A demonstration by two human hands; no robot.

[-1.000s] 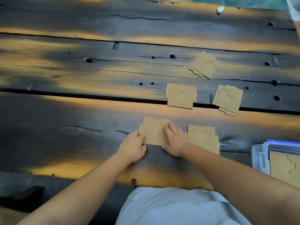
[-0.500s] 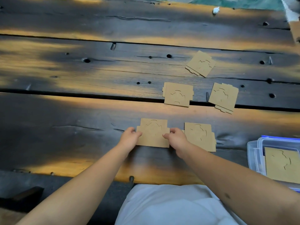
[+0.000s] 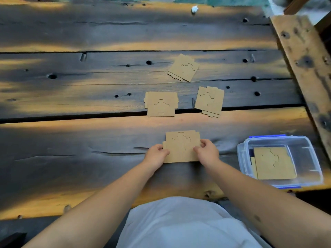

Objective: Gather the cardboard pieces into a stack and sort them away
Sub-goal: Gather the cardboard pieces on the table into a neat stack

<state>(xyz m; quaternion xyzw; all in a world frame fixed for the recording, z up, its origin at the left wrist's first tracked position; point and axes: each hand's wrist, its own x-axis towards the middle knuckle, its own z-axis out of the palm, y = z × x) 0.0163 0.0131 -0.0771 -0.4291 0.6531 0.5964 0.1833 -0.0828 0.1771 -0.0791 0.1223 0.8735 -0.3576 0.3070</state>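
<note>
1. Cardboard stack [image 3: 181, 147]: brown die-cut pieces laid one on another, slightly offset so that an under-piece shows at the left and top edges; lies on the near plank of the table [image 3: 89, 158], straight ahead of the person.
2. Left hand [image 3: 156, 154]: fingers curled, grasping the left edge of the stack, thumb on top.
3. Right hand [image 3: 207, 152]: grasping the right edge of the stack, thumb and fingertips pinched on the upper face.
4. Middle cardboard piece [image 3: 161, 106]: flat on the table beyond the stack, its near edge lying across the dark gap between two planks.
5. Right cardboard piece [image 3: 209, 101]: just right of the middle piece and apart from it, turned slightly, its lower tabs reaching over the same gap.
6. Far cardboard piece [image 3: 183, 68]: farther back on the next plank, rotated to a diagonal, apart from the other two.
7. Clear plastic box [image 3: 304, 145]: open, with blue clips at its far and near rims, standing on the table to the right of the stack, near the right forearm.
8. Boxed cardboard [image 3: 274, 165]: pieces lying flat on the floor of the box, toward its left side.
9. White garment [image 3: 179, 224]: at the bottom edge, between the two forearms.
</note>
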